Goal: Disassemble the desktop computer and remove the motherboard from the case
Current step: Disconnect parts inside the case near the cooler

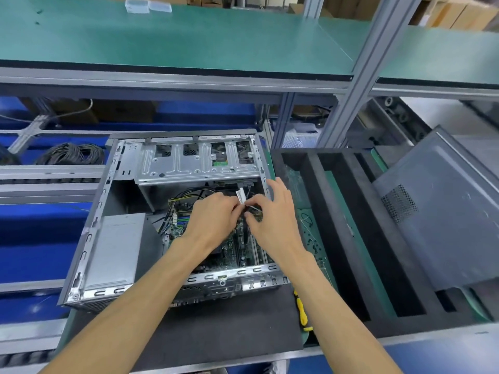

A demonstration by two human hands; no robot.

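Both hands (pixel 243 214) pinch a white connector (pixel 241 197) above the motherboard (pixel 237 247).

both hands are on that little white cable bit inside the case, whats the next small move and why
Probably ease the white connector free. Both the left hand and right hand pinch at it above the motherboard, which still sits in the case with cables attached, so it likely cannot lift out yet.

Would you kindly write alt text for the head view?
Both hands, left hand and right hand, pinch a white connector above the motherboard inside an open case. Its side panel leans to the right.
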